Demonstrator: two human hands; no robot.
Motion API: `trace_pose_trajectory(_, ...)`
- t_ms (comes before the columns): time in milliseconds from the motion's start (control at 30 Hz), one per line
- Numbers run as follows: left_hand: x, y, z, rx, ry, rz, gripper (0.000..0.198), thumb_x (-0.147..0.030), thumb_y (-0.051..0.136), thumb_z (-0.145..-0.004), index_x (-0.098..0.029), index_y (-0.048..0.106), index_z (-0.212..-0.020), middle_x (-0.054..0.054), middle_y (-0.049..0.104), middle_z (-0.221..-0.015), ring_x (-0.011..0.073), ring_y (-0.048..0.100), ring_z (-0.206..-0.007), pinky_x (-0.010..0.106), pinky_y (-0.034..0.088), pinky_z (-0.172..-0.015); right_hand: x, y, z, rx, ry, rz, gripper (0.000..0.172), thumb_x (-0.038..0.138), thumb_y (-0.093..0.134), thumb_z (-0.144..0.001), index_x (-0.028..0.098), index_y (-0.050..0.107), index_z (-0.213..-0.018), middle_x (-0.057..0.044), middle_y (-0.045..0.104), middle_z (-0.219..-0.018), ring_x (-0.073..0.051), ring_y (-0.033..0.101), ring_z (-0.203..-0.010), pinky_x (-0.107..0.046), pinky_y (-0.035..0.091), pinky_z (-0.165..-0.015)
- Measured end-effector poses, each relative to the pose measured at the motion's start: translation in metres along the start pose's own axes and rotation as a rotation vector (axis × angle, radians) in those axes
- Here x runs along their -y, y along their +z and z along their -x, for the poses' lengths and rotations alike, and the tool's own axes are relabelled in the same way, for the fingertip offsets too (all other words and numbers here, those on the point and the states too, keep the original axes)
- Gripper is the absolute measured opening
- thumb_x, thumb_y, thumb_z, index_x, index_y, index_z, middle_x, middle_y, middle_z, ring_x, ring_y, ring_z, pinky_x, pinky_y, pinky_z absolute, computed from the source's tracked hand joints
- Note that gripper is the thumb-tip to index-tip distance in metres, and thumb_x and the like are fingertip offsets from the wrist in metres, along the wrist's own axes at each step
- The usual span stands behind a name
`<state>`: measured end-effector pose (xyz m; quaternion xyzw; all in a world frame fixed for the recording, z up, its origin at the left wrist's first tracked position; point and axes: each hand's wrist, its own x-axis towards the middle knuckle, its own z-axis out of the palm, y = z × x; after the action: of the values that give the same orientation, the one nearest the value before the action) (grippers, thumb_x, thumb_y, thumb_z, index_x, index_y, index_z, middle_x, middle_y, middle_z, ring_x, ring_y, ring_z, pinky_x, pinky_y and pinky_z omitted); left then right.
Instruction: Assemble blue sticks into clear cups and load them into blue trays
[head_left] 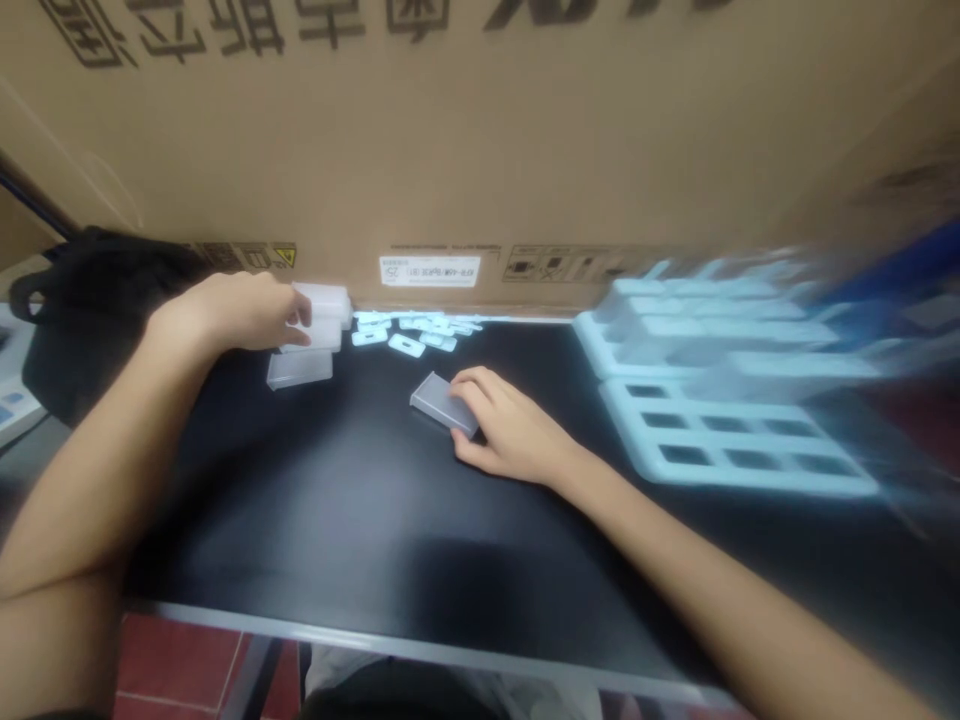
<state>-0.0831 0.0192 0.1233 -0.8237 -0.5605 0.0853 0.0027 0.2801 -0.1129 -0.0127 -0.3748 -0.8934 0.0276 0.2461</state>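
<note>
My right hand grips a flat grey, see-through plastic box by its right end, low over the middle of the black table. My left hand is at the left end of several clear plastic boxes, its thumb and fingers curved but apart. Just in front of that hand, another clear box lies flat. Small pale-blue pieces with slots are scattered between the hands, farther back.
A pale-blue tray with rectangular openings sits at right, with more blurred pale-blue parts behind it. A big cardboard carton walls off the table's back. At far left is a black bag.
</note>
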Motion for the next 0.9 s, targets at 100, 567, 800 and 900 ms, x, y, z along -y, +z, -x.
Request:
trace_pose_trajectory(100, 0.002, 0.0, 0.002, 0.061, -0.081, -0.114, 0.054, -0.077, 0.08, -0.066, -0.037, 0.083, -0.102, 0.009, 0.081, -0.1, 0.0396, 0.074, -0.106, 0.046, 0.054, -0.093, 0.0, 0.0, 0.0, 0.016, 0.002, 0.01, 0.029, 0.029, 0.061, -0.093, 0.017, 0.058, -0.119, -0.018, 0.062, -0.125, -0.031, 0.064, -0.11, -0.048, 0.06, -0.092)
trace_pose_trajectory(567, 0.005, 0.007, -0.015, 0.078, -0.15, -0.103, 0.047, -0.069, 0.079, -0.069, -0.034, 0.08, -0.1, 0.009, 0.079, -0.086, 0.0374, 0.074, -0.101, 0.046, 0.053, -0.089, 0.001, -0.001, 0.001, 0.021, 0.009, 0.025, 0.029, 0.03, 0.061, -0.092, 0.019, 0.058, -0.119, -0.017, 0.059, -0.124, -0.028, 0.063, -0.101, -0.045, 0.061, -0.085)
trace_pose_trajectory(800, 0.01, 0.012, -0.025, 0.006, -0.168, -0.041, 0.06, -0.08, 0.07, -0.072, -0.036, 0.08, -0.112, 0.006, 0.074, -0.068, 0.0388, 0.074, -0.102, 0.048, 0.054, -0.091, 0.003, -0.003, 0.001, 0.024, 0.017, 0.038, 0.029, 0.031, 0.061, -0.092, 0.019, 0.058, -0.118, -0.016, 0.059, -0.124, -0.027, 0.063, -0.098, -0.043, 0.061, -0.083)
trace_pose_trajectory(900, 0.0, 0.011, -0.024, -0.023, -0.258, -0.013, 0.07, -0.084, 0.072, -0.069, -0.034, 0.079, -0.117, 0.009, 0.075, -0.073, 0.0442, 0.072, -0.109, 0.054, 0.053, -0.094, 0.003, -0.003, 0.001, 0.032, 0.02, 0.045, 0.028, 0.031, 0.06, -0.092, 0.018, 0.058, -0.118, -0.016, 0.059, -0.123, -0.027, 0.063, -0.098, -0.043, 0.06, -0.082)
